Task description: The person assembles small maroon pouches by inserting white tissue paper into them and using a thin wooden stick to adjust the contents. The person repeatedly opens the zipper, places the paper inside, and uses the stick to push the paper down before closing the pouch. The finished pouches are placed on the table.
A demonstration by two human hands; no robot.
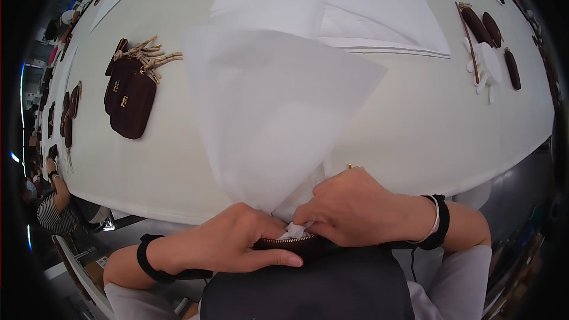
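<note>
Close to my body, at the table's near edge, a dark brown zip pouch (317,248) is open, its metal zipper teeth showing along the rim. My left hand (228,240) is closed on the pouch's left side, thumb outside and the other fingers over the opening. White paper (296,231) lies crumpled inside the mouth. With bent fingers, my right hand (361,210) pinches this paper at the right of the opening. A large thin white sheet (267,101) fans up beyond my hands; whether it joins the crumpled paper cannot be made out.
A stack of white sheets (385,21) lies at the far middle of the table (415,124). Brown pouches (133,104) with knotted beige cords lie left. Narrow brown items (477,26) and a white glove-like thing (489,65) lie right. Another person (59,204) sits far left.
</note>
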